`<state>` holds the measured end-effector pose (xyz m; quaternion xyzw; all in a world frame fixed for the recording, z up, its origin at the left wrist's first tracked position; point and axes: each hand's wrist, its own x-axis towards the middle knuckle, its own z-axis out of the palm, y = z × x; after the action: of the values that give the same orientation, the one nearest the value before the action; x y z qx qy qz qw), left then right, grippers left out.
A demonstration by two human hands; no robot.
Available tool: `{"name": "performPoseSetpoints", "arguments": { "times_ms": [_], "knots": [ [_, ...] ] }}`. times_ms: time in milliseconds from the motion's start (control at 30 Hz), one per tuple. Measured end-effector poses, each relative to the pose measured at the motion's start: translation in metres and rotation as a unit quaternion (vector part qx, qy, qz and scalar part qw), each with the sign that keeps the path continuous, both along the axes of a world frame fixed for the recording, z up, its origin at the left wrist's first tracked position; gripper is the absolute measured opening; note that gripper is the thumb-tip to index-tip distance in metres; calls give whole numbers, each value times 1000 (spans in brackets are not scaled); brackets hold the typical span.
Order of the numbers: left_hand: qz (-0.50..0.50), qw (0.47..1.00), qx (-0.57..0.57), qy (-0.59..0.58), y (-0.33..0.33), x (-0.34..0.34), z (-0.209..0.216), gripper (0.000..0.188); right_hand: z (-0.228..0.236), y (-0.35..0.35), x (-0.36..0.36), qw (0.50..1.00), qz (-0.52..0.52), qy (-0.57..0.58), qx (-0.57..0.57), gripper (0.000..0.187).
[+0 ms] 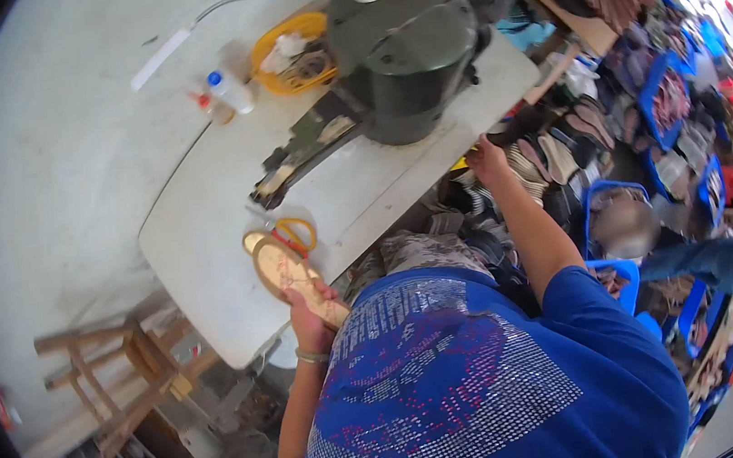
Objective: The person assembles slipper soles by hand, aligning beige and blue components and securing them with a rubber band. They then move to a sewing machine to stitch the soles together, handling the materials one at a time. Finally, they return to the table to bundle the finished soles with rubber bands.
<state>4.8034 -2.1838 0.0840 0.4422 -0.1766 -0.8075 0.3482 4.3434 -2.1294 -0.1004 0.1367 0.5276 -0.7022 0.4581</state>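
The left hand point(308, 320) was closed around the gold shoe sole point(282, 262) at the white table's point(204, 249) near side, just beside the scissors point(301, 235), while the right hand point(488, 162) was farther right by the table edge near the dark green machine point(406, 68), its grip impossible to tell.

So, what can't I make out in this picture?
All in the head view:
- Underside of the shoe sole: turned away from the camera; the left hand covers part of its near end.
- What the right hand touches: too small and blurred to tell.
- Items inside the yellow basket: overlapping and blurred.
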Motion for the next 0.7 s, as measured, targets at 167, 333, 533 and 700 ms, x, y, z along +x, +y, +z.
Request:
{"name": "performPoseSetpoints", "arguments": {
  "times_ms": [167,333,533,700],
  "knots": [
    [36,998,-38,-44,0,1,1,57,-35,-2,-14,997,-36,-22,-65,20],
    [157,986,-27,-58,6,20,-2,52,-27,0,-10,992,-23,-83,-89,26],
    [171,973,4,-154,-26,61,-59,41,-47,19,-4,984,109,137,30,21],
    [155,974,-1,-164,-48,123,-109,23,62,-22,153,537,172,740,367,39]
  ]
}}
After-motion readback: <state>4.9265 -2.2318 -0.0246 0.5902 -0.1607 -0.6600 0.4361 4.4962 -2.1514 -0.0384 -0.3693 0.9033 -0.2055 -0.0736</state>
